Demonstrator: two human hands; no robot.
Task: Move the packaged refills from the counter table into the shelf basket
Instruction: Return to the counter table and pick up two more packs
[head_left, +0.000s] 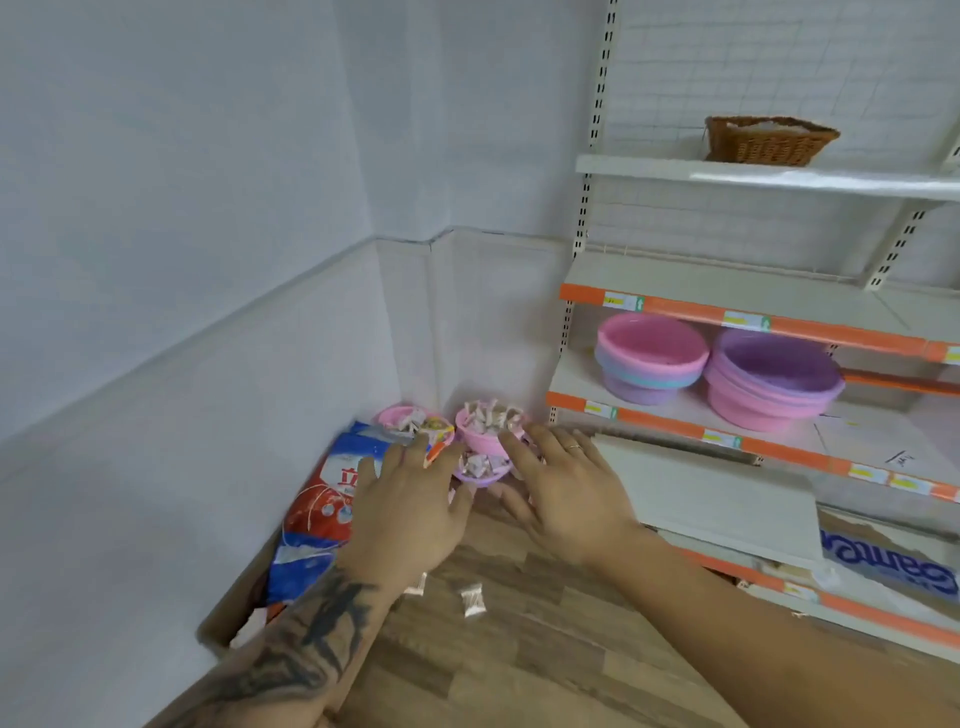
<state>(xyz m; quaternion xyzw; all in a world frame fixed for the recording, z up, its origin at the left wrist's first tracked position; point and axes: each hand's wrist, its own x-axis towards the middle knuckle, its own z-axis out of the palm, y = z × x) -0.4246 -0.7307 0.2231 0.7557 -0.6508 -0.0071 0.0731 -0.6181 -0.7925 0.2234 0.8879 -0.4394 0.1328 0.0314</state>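
Hands: left (410, 512), right (566, 493) spread, empty | bowls (485, 434): wrapped packets | basket (769, 139): unclear

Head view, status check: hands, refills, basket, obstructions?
Left hand and right hand open, over the small bowls. Refill packs on counter, ungripped. Basket on upper shelf, path unobstructed.

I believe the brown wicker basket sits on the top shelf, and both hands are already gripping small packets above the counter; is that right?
Not quite. The head view shows the wicker basket on the top shelf, but neither hand grips anything: the left hand and right hand are open, fingers spread, reaching toward the small pink bowls of packets. Two loose packets lie on the wooden counter.
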